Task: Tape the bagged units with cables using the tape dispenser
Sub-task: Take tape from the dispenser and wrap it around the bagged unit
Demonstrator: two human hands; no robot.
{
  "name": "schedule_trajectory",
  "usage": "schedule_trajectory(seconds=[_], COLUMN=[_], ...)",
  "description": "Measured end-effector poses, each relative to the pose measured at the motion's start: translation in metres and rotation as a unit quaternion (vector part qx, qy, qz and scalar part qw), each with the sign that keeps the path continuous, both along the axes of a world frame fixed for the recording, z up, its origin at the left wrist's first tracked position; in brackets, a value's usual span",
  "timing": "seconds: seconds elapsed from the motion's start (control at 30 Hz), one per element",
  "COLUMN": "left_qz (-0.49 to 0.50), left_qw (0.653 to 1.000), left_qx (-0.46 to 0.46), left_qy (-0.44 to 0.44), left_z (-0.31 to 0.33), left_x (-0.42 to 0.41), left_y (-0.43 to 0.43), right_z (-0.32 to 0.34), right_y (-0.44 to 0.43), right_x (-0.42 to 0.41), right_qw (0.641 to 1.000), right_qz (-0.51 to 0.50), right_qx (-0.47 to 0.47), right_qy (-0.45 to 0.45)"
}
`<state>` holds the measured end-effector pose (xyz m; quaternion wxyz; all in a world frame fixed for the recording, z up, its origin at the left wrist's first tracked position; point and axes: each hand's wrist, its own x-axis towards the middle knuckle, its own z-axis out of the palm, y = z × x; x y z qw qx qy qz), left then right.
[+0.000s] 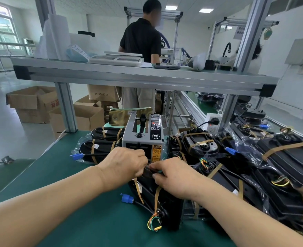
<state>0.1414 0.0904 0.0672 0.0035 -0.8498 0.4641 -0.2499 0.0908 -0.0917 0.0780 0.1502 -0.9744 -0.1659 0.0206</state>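
Both hands, left hand [124, 163] and right hand [172, 172], closed their fingers on the bagged unit [152, 191], pinching its cable down for tape.

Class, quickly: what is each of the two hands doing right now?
Left hand: fingers closed, pinching the top of the bagged unit.
Right hand: fingers curled closed on the same unit's top, opposite the left.
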Motion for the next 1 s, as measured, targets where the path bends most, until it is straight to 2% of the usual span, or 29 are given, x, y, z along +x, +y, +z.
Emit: schedule_trajectory(seconds=[0.07, 0.17, 0.3, 0.73, 0.8, 0.9, 1.0], left_qz=[0.032, -0.016, 0.012, 0.015, -0.016, -0.078, -0.092], left_qw=[0.998, 0.993, 0.989, 0.967, 0.973, 0.983, 0.986], left_qx=[0.0, 0.032, 0.111, 0.251, 0.231, 0.15, 0.102], left_qy=[0.056, 0.112, 0.1, 0.038, 0.001, -0.068, -0.097], left_z=[0.002, 0.008, 0.01, 0.027, 0.027, 0.02, 0.012], left_x=[0.007, 0.009, 0.007, -0.001, -0.005, -0.008, -0.007], left_y=[0.005, 0.01, 0.005, -0.01, -0.01, -0.006, -0.007], right_z=[0.0, -0.002, -0.006, -0.01, -0.01, -0.012, -0.015], right_y=[0.0, -0.002, -0.002, -0.003, -0.003, -0.004, -0.007], right_x=[0.0, 0.0, 0.0, 0.002, 0.002, 0.002, 0.002], right_qw=[1.0, 1.0, 0.999, 0.999, 0.999, 0.999, 0.998], right_qz=[0.005, 0.01, 0.009, 0.001, 0.003, 0.004, 0.004], right_qx=[0.001, 0.002, 0.013, 0.01, 0.009, 0.006, 0.016], right_qy=[-0.008, -0.021, -0.028, -0.042, -0.042, -0.048, -0.057])
